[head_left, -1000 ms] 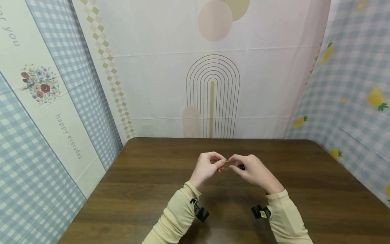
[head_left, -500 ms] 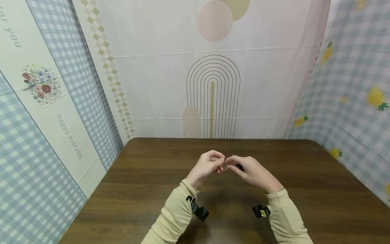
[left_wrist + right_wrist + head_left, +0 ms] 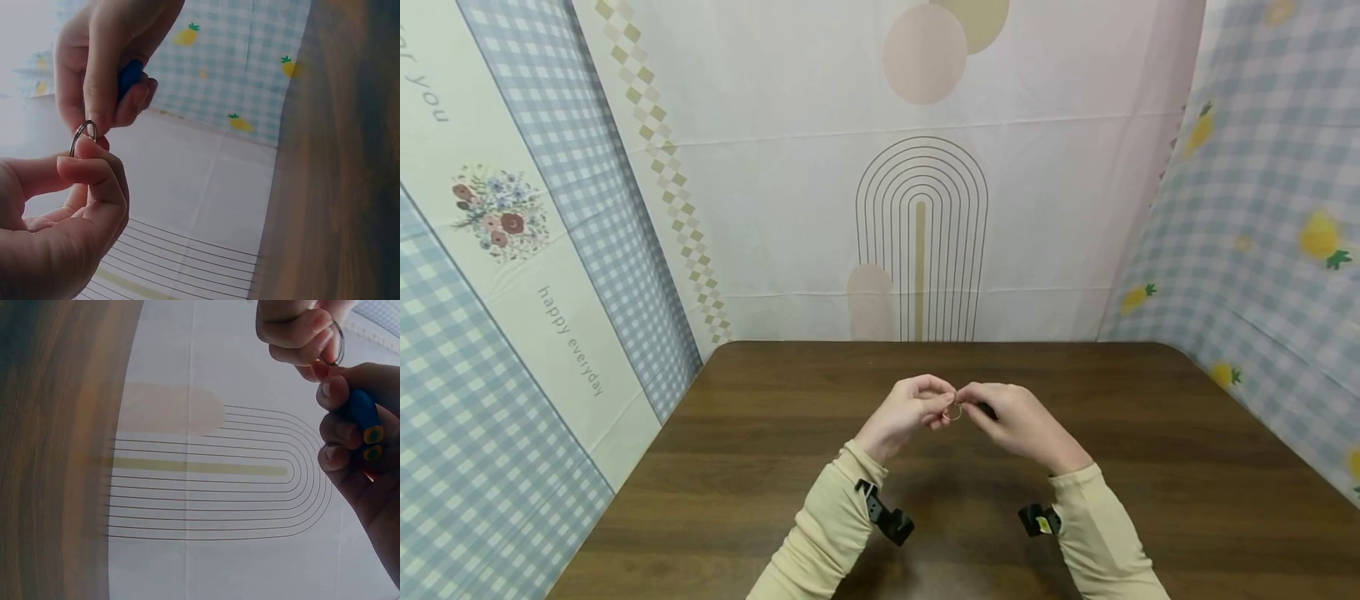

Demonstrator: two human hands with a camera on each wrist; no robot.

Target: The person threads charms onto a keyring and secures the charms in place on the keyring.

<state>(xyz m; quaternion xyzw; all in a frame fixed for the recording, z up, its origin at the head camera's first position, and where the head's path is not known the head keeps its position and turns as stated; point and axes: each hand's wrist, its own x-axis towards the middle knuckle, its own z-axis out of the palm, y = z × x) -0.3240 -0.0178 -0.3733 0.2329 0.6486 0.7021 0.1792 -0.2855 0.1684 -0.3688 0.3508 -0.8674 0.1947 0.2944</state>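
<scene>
In the head view, my left hand (image 3: 901,417) and right hand (image 3: 1018,423) meet above the table. A thin metal key ring (image 3: 75,136) is pinched between the left thumb and fingers, its loop sticking out past the fingertips. My right thumb and forefinger pinch close against the ring's far side; what lies between these fingertips is hidden. Curled right fingers also hold a small blue piece (image 3: 360,407) with yellow-and-green rounded ends against the palm. Its full shape is covered by the hand. The ring (image 3: 956,413) looks tiny from the head.
A brown wooden table (image 3: 790,375) lies beneath both hands. Behind it hangs a pale cloth (image 3: 775,217) with arch lines, and checked cloths flank it at left and right. Each sleeve bears a black wrist camera (image 3: 891,523).
The left hand has shifted slightly left and tilted the ring lower. Right fingertips have moved slightly left, from the ring's right side to near its top. Both hands stay together.
</scene>
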